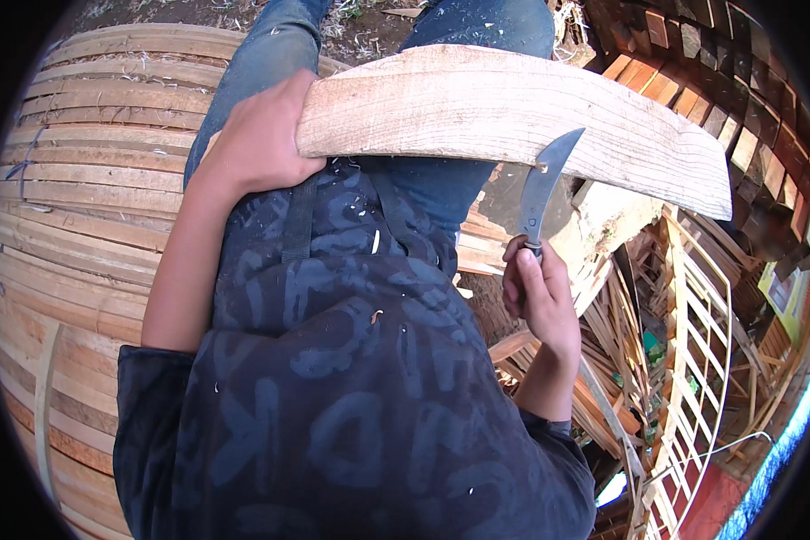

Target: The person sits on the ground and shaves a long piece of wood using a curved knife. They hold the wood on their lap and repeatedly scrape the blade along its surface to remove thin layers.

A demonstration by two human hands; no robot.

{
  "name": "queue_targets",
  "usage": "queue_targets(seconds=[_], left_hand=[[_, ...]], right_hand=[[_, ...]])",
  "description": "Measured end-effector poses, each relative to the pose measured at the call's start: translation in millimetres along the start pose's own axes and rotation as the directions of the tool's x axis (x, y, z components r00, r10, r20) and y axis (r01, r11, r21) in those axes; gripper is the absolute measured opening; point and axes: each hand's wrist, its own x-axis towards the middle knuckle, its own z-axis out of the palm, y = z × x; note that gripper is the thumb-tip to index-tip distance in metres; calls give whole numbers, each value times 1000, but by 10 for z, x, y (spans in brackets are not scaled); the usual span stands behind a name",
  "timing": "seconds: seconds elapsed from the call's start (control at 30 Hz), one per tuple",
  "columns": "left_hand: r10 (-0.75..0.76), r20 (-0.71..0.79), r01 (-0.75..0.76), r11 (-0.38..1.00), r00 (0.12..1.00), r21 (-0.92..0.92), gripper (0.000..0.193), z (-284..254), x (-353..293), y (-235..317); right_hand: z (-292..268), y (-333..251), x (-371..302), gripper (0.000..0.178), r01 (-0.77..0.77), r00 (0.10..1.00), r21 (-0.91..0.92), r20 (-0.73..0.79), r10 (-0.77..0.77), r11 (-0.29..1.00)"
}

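Black shirt [369, 396]: one, nearest, covered in large blue-grey letter-like shapes; loose wood shavings dot the cloth.
Straps [301, 220]: two, dark, hanging at the shirt's far end.
Right hand [540, 288]: one, fingers curled around the knife's handle, mostly hiding it.
Curved knife [542, 193]: one, steel blade angled up and right, its upper part overlapping the board's near edge; a small mark sits low on the blade.
Wood chip [542, 167]: one, at the blade where it crosses that edge.
Left hand [265, 130]: one, gripping the board's left end.
Pale board [495, 108]: one, lying across above the thighs, far edge bowed; its right end extends past the right leg, clear of both hands.
Blue jeans [274, 54]: two legs, with a gap between them beyond the board.
Slat stack [90, 171]: many layers, beside the left forearm.
Offcuts [634, 351]: many, heaped right of the right hand.
Ladder-like frame [697, 360]: one, beyond the offcuts.
Wooden blocks [769, 144]: many, rowed at upper right.
Yellow sheet [787, 297]: one, far right; print too small to read.
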Motion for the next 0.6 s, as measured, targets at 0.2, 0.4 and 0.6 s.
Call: queue_targets(seconds=[0.2,0.4,0.6], left_hand=[[6,15,-5,999,1000,-53,62,-14,50,-68],[-3,-12,3,1000,1000,-27,63,14,23,-49],[0,-20,0,1000,1000,-28,65,-5,34,-29]], right_hand=[[77,100,98,33,92,995,102,-42,-88,990],[149,118,97,42,-137,929,311,370,13,940],[75,29,174,32,173,958,7,-231,-167,985]])
